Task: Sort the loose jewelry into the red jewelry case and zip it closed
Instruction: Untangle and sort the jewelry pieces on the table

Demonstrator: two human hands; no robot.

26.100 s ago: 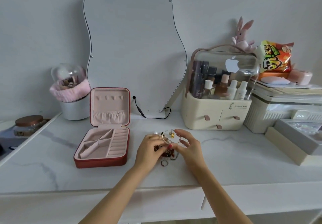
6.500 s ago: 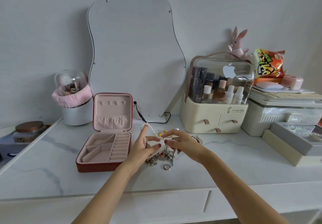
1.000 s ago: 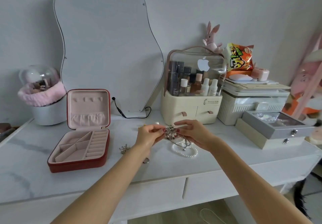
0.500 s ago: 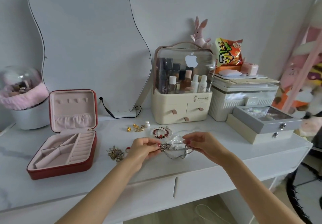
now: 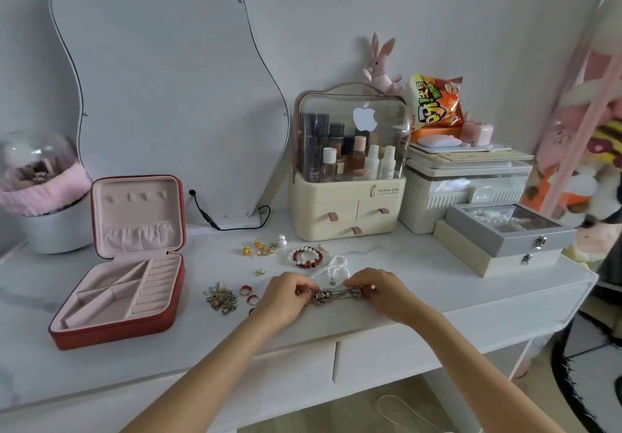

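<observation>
The red jewelry case lies open and empty at the counter's left. Right of it, the left hand and right hand pinch the ends of a silver chain bracelet in their fingers, just above the counter. It looks light, limp and tangle-prone; best held at both ends.

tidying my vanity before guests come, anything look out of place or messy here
Mostly the jewelry: a tangled heap of chains, rings, gold earrings, a red bead bracelet and pearls lie scattered on the tabletop, while the red jewelry case sits open and empty. A snack bag looks odd among cosmetics.
</observation>
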